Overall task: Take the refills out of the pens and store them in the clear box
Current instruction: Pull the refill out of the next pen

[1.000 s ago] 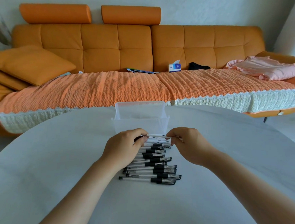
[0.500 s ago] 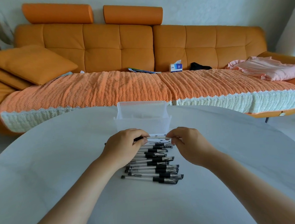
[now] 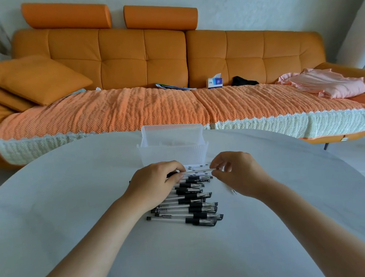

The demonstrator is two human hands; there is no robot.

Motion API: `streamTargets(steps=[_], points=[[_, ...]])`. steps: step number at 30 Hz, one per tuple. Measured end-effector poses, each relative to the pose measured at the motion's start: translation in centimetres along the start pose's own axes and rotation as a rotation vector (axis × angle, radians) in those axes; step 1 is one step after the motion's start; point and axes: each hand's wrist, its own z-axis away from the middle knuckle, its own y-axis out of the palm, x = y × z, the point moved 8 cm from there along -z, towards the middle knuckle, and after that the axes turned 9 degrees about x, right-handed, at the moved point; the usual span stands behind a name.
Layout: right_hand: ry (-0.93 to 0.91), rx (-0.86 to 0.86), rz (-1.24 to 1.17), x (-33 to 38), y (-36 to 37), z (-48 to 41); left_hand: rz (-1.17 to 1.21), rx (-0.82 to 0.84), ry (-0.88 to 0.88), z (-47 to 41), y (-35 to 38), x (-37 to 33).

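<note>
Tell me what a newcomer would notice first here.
A long orange tufted sofa fills the background. On the white round table, a row of clear black-gripped pens lies in front of a clear plastic box. The left hand and right hand pinch one pen between them near the box.

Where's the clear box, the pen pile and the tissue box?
clear box (image 3: 174,155): head view, front wall.
pen pile (image 3: 194,210): head view, a middle pen.
tissue box (image 3: 215,83): head view, front face.

head | single view from above, facing forward and down | near table | sofa beyond
</note>
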Motion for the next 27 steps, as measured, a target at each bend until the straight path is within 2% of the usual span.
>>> streamTargets(steps=[3, 11, 20, 25, 27], points=[[-0.017, 0.008, -0.048, 0.6, 0.6, 0.2, -0.007, 0.002, 0.018, 0.2, 0.4, -0.7], [-0.067, 0.156, -0.159, 1.4, 2.9, 0.4, -0.030, -0.034, 0.044, 0.1, 1.3, -2.5], [-0.008, 0.107, -0.169, 0.4, 2.6, 0.6, -0.045, -0.032, 0.105, 0.0, 1.8, -4.2], [0.011, 0.075, -0.181, -0.3, 1.3, 1.2, -0.076, -0.168, 0.182, 0.0, 1.1, -5.8], [0.022, 0.098, -0.161, -0.6, 1.0, 1.6, -0.081, -0.172, 0.195, -0.2, 1.3, -6.3]])
